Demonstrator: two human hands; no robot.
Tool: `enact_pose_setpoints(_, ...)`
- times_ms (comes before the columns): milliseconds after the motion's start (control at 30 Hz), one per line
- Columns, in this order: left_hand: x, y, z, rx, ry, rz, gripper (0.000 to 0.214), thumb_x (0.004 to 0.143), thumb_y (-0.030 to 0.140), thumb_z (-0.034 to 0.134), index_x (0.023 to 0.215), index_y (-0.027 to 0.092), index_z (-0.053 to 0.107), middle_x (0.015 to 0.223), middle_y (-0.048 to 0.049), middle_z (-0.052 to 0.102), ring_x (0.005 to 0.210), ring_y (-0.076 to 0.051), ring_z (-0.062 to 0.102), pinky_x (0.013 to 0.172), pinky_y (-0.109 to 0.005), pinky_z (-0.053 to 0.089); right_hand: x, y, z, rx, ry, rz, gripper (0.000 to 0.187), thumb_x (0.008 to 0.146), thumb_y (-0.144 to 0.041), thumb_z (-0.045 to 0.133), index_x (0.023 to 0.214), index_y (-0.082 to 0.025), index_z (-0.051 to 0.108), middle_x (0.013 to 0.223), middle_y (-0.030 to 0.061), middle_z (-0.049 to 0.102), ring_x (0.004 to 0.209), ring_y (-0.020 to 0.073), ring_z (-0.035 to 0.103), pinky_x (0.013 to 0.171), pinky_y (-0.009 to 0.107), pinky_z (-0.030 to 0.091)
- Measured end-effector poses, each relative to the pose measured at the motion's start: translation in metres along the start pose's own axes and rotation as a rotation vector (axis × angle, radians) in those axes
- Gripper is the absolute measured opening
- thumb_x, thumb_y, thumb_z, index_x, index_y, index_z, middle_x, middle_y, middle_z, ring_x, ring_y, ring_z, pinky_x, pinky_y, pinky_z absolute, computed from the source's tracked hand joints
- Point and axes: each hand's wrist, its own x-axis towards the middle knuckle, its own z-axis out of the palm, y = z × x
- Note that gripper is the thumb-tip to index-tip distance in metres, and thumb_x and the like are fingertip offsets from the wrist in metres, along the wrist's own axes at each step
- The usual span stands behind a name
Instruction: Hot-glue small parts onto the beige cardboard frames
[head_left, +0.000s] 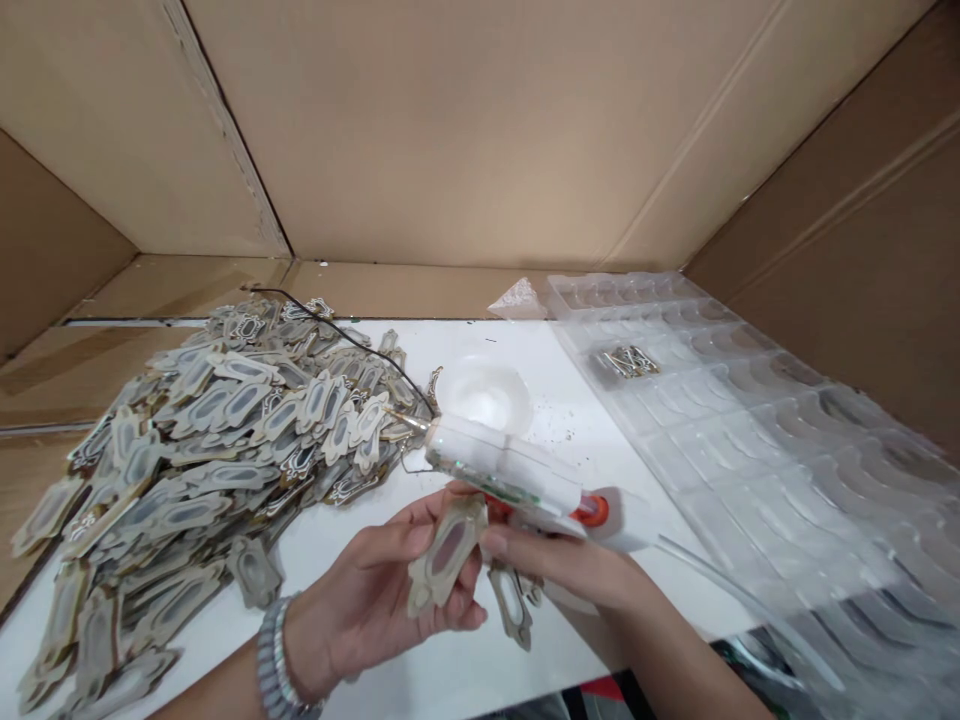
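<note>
A person's left hand (405,580), a grey beaded bracelet (276,660) circling its wrist, is gripping a scalloped frame plaque (448,555) at the lower centre of the frame, its thumb pressing near the upper left edge and its fingers curling behind. The right hand (574,565) is reaching in from the lower right, its thumb touching the upper right edge of that plaque; its other fingers are hiding from view, so whether its grip is closing on anything cannot be told. Just below the right hand, an open-centred ornate frame (512,605) is showing; whether it is hanging from the fingers or lying on the white surface (322,550) is unclear. Above both hands, a white glue gun (502,465) with red parts is pointing its metal nozzle to the left, a clear glue stick (750,595) stretching toward the lower right of the frame. A large heap of similar plaques (225,430) is filling the left side, a dark cord (352,338) crossing its upper part. A translucent round dish (487,395) is sitting behind the gun, near a small bag of white granules (520,298). At right, a clear compartment tray (720,440) is holding small metallic pieces (630,361) in an upper compartment, while cardboard walls (465,130) are enclosing the scene.
</note>
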Motion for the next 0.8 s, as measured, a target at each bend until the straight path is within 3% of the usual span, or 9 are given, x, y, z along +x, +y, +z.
enact_pose_setpoints(100,-0.004,0.014,0.006,0.193,0.044,0.102,0.042,0.066,0.033,0.086,0.104,0.026,0.07,0.077,0.0009,0.071,0.07,-0.011,0.069,0.073,-0.024,0.059,-0.004,0.002,-0.003,0.138,0.061,0.141,0.037,0.077,-0.053,0.071,0.098,-0.023,0.073,0.084,0.0054,0.073,0.074,0.0202,0.069,0.062,0.029,0.057)
enact_pose_setpoints(167,-0.009,0.03,0.01,0.434,0.16,0.298,0.041,0.067,0.036,0.086,0.105,0.028,0.07,0.081,0.0006,0.071,0.075,-0.013,0.07,0.075,-0.024,0.059,-0.005,0.003,-0.007,0.143,0.141,0.17,0.036,0.075,-0.05,0.072,0.1,-0.024,0.074,0.093,0.0066,0.075,0.082,0.0225,0.07,0.065,0.03,0.058)
enact_pose_setpoints(300,-0.018,0.06,0.016,0.882,0.458,0.798,0.036,0.066,0.031,0.087,0.098,0.028,0.072,0.084,-0.0003,0.074,0.078,-0.016,0.071,0.07,-0.024,0.06,-0.005,0.001,-0.013,0.002,0.161,0.101,0.023,0.08,-0.045,0.069,0.089,-0.024,0.071,0.085,0.0037,0.072,0.071,0.0194,0.066,0.06,0.029,0.054)
enact_pose_setpoints(433,-0.021,0.066,0.019,1.07,0.632,1.147,0.028,0.066,0.025,0.086,0.089,0.027,0.07,0.09,0.0026,0.074,0.091,-0.019,0.072,0.074,-0.026,0.061,0.0,-0.002,-0.01,-0.175,0.121,-0.076,0.022,0.08,-0.037,0.065,0.067,-0.024,0.054,0.064,0.0001,0.057,0.058,0.0158,0.053,0.051,0.028,0.044)
enact_pose_setpoints(567,-0.021,0.06,0.02,1.242,0.65,1.278,0.028,0.068,0.02,0.083,0.091,0.027,0.068,0.093,0.0033,0.074,0.097,-0.019,0.071,0.08,-0.031,0.062,0.004,-0.003,-0.004,-0.271,0.048,-0.207,0.024,0.08,-0.023,0.062,0.065,-0.023,0.044,0.061,-0.004,0.046,0.052,0.0117,0.043,0.049,0.026,0.037)
enact_pose_setpoints(700,-0.023,0.056,0.021,1.353,0.644,1.265,0.027,0.072,0.018,0.079,0.092,0.031,0.068,0.097,0.0034,0.075,0.099,-0.02,0.071,0.092,-0.039,0.06,0.005,0.001,-0.003,-0.331,0.031,-0.284,0.021,0.078,-0.014,0.06,0.065,-0.022,0.044,0.065,-0.0031,0.049,0.055,0.0111,0.046,0.051,0.024,0.036)
enact_pose_setpoints(800,-0.024,0.055,0.022,1.365,0.647,1.244,0.028,0.072,0.019,0.079,0.092,0.035,0.068,0.097,0.0049,0.074,0.099,-0.019,0.07,0.094,-0.038,0.06,0.005,0.004,-0.004,-0.358,0.008,-0.289,0.02,0.077,-0.011,0.06,0.067,-0.021,0.045,0.067,-0.0026,0.05,0.058,0.0115,0.048,0.053,0.024,0.038)
